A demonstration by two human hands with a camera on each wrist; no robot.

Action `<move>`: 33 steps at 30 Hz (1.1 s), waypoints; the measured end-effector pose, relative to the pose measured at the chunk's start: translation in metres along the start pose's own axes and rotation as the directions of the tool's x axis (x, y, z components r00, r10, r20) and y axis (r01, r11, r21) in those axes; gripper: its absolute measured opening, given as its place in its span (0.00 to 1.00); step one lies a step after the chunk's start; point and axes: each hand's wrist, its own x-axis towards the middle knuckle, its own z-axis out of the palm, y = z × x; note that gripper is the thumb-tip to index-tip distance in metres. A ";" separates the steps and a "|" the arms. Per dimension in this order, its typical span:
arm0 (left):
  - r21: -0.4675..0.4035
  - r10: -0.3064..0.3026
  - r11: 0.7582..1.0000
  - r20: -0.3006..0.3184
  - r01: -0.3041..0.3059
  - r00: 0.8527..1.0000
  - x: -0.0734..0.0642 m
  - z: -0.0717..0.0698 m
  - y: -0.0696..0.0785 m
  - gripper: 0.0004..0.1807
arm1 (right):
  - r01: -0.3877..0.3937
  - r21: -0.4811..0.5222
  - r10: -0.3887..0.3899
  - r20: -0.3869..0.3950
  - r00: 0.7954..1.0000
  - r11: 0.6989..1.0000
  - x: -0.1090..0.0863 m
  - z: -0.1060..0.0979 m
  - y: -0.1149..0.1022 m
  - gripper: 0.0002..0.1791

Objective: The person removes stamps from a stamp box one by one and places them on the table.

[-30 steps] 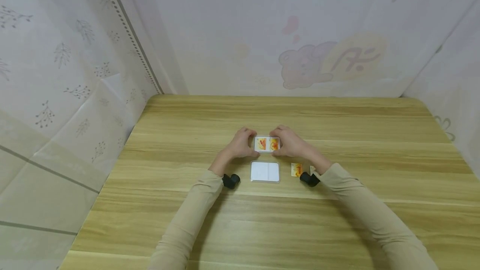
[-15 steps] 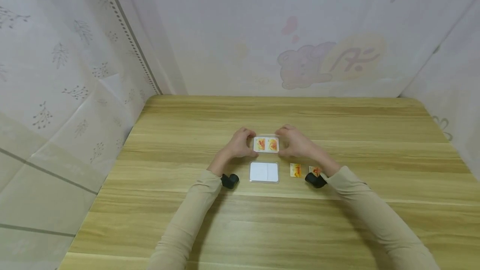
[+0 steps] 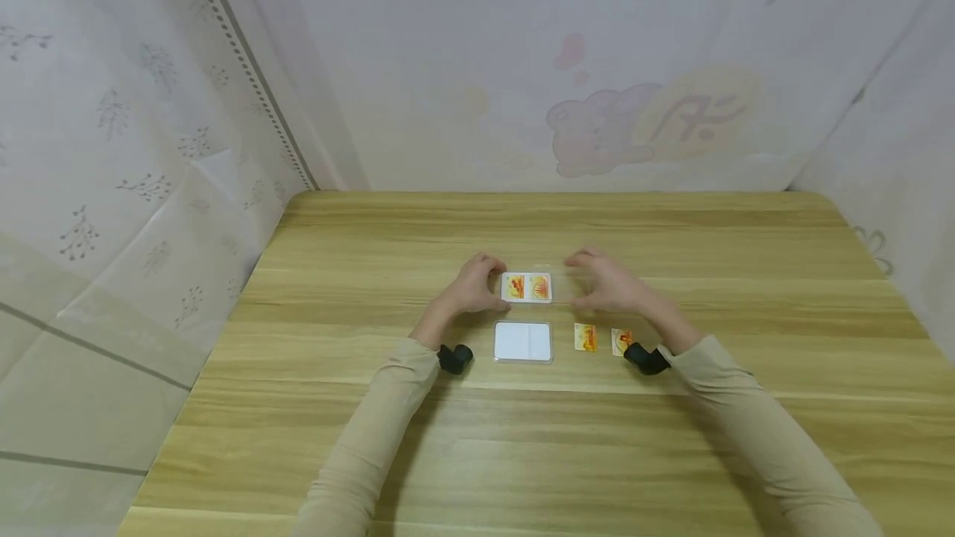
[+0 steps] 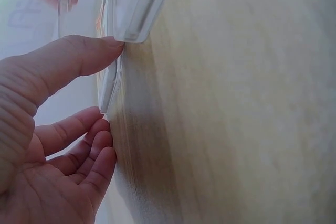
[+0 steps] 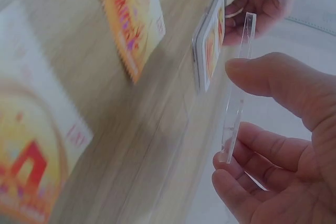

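My left hand (image 3: 472, 284) pinches the left end of a small flat stamp case (image 3: 526, 288) with thumb and fingers. Two red and yellow stamps (image 3: 515, 287) lie side by side in its white insert. In my right hand (image 3: 608, 284), a clear plastic lid (image 5: 235, 103) is held by its edges between thumb and fingers. The lid is apart from the case, tilted above its right side in the right wrist view. Nearer to me lies a second case (image 3: 515, 341) with a plain white insert.
Two loose stamps with perforated edges, one yellow stamp (image 3: 585, 337) and another stamp (image 3: 621, 342), lie to the right of the second case. The wooden table (image 3: 477, 454) reaches back to a patterned curtain (image 3: 448, 65). Black wrist cameras (image 3: 455, 359) hang under both wrists.
My right hand has moved right and away from the stamp case, taking the clear lid off it. The left hand stays at the case's left end. Both loose stamps now show more fully.
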 end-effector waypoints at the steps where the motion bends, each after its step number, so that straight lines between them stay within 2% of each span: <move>1: 0.003 0.000 1.000 0.001 0.000 1.000 0.001 0.000 0.000 0.34 | -0.003 -0.002 0.003 -0.002 1.000 1.000 -0.001 -0.001 0.001 0.36; 16: -0.004 -0.012 1.000 0.006 0.012 1.000 0.001 -0.001 0.001 0.33 | 0.017 0.005 -0.017 -0.023 1.000 1.000 -0.021 -0.007 0.021 0.35; 26: 0.006 -0.008 1.000 0.007 0.008 1.000 0.003 0.000 0.000 0.33 | -0.041 0.006 0.041 -0.023 0.999 0.999 -0.033 -0.019 0.029 0.35; 33: -0.007 -0.014 1.000 0.009 0.014 1.000 0.002 0.000 0.000 0.32 | -0.043 0.013 0.044 -0.040 0.998 0.999 -0.039 -0.024 0.036 0.35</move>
